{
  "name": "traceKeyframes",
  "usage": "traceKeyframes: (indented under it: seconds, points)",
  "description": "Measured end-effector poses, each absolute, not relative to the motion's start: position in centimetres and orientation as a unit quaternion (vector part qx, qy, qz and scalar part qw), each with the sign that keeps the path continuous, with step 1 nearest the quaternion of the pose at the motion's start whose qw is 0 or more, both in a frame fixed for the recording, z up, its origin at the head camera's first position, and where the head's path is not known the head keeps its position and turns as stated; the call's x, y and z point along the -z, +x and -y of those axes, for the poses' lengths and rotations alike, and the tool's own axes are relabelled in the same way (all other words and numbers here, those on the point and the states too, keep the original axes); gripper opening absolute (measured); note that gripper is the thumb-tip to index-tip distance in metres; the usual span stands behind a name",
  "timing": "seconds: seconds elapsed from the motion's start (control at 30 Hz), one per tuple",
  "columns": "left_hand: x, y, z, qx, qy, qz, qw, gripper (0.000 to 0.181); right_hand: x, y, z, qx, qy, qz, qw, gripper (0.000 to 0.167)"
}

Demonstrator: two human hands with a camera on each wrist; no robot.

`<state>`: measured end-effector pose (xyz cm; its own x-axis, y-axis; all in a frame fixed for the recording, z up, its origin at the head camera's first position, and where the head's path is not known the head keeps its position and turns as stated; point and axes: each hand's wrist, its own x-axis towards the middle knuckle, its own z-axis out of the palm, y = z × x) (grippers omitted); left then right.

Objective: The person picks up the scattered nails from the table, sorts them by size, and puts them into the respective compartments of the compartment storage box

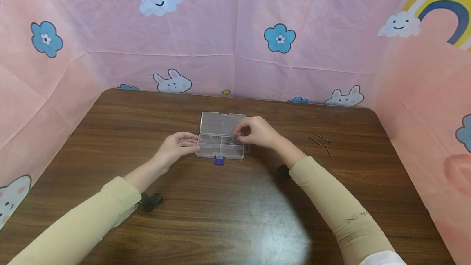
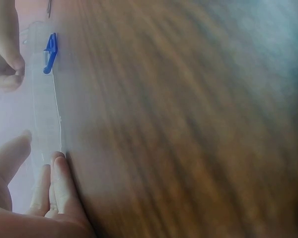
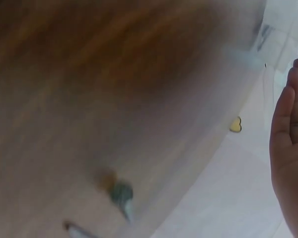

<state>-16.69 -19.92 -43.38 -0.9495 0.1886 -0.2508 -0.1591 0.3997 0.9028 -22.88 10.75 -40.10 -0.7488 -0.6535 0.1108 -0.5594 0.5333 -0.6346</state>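
Observation:
A clear plastic compartment box [image 1: 207, 150] with a blue latch [image 1: 219, 160] lies on the table, its transparent lid [image 1: 217, 122] tipped back. At the box's left end my left hand [image 1: 174, 148] touches the wall with nearly straight fingers, the thumb apart from them. Over the right-hand compartments is my right hand [image 1: 257, 131], thumb and fingertips brought together; whether they pinch something is too small to tell. Thin dark metal pieces [image 1: 232, 142] lie in the back right compartment, partly hidden by that hand. Several thin metal rods [image 1: 327, 149], perhaps nails, lie on the table to the right.
The brown wooden table [image 1: 206, 220] reaches back to a pink printed cloth [image 1: 235, 36], which also hangs at both sides. A black wrist device [image 1: 151, 201] shows below the left forearm, another [image 1: 283, 171] beside the right one.

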Motion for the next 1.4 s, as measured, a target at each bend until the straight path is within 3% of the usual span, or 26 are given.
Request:
traceKeyframes:
  seconds: [0.93,1.4]
  points:
    - [43.4,-16.7,19.9,-0.548,0.001,-0.820,0.163,0.052,39.2,-22.6,-20.1,0.333,-0.310,-0.887,0.076,0.011]
    - [43.5,-16.8,19.9,-0.549,0.003,-0.820,0.163,0.052,40.5,-22.5,-22.8,0.334,-0.280,-0.891,0.128,0.016]
